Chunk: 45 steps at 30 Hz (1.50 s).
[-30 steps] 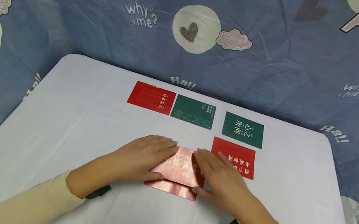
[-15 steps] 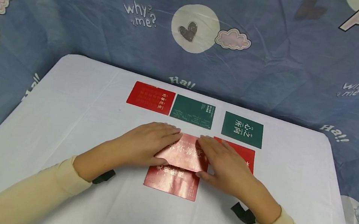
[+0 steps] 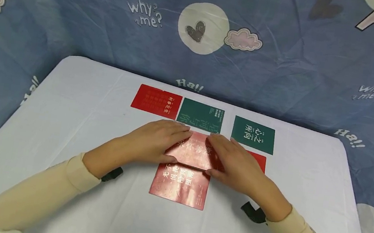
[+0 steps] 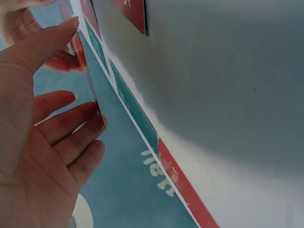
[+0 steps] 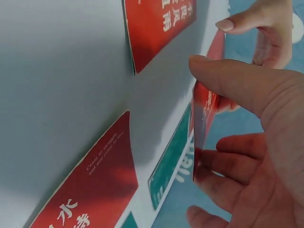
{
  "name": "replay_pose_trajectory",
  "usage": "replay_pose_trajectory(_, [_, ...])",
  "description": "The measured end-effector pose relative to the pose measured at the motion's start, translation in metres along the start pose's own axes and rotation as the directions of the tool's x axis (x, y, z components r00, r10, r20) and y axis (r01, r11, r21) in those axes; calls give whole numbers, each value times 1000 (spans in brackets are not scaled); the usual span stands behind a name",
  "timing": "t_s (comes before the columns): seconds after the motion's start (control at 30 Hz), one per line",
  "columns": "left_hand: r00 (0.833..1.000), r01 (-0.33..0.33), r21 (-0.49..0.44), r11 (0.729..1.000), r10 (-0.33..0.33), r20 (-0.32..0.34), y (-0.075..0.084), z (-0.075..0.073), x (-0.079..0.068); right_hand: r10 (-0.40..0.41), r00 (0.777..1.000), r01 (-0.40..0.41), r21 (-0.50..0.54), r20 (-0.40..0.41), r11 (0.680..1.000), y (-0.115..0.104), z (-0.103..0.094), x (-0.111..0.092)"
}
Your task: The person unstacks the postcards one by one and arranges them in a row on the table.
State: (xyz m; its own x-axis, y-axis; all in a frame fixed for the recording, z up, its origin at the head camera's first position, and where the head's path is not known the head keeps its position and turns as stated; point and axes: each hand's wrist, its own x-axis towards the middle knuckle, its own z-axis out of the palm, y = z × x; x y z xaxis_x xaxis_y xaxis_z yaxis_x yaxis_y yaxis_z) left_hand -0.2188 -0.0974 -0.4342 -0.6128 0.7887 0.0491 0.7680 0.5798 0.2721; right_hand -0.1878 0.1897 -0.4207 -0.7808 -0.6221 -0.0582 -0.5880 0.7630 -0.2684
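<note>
Both hands hold one shiny red card (image 3: 194,151) with white characters, raised above the white table. My left hand (image 3: 155,142) pinches its left side, thumb on the near edge and fingers on the far edge. On the opposite side, my right hand (image 3: 237,162) grips it the same way. From the left wrist view the card (image 4: 80,54) appears nearly edge-on between thumb and fingers. A second red card (image 3: 179,188) lies flat nearer the body, its top part covered by the held one. Another red card (image 3: 259,162) is mostly hidden behind my right hand.
Along the far side of the table (image 3: 99,81) lie a red card (image 3: 157,101), a green card (image 3: 201,114) touching or close beside it, and a second green card (image 3: 253,135) farther right. A blue patterned cloth (image 3: 112,36) hangs behind the table.
Both hands have moved the held red card away from the body, toward the far cards. More of the red card lying below it now shows, while the right-hand red card is more covered.
</note>
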Motion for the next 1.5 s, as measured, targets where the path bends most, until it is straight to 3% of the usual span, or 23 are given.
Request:
replay_pose_trajectory(0.57, [996, 67, -52, 996, -63, 68, -17, 10, 12, 27, 999, -29, 47, 41, 998, 16, 8, 16])
replay_pose_trajectory(1.2, [985, 133, -116, 984, -119, 123, -21, 14, 14, 64, 995, -69, 71, 71, 995, 20, 18, 22])
replay_pose_trajectory(1.5, [985, 131, -128, 983, -116, 125, -24, 17, 16, 56, 995, -63, 74, 85, 995, 21, 19, 23])
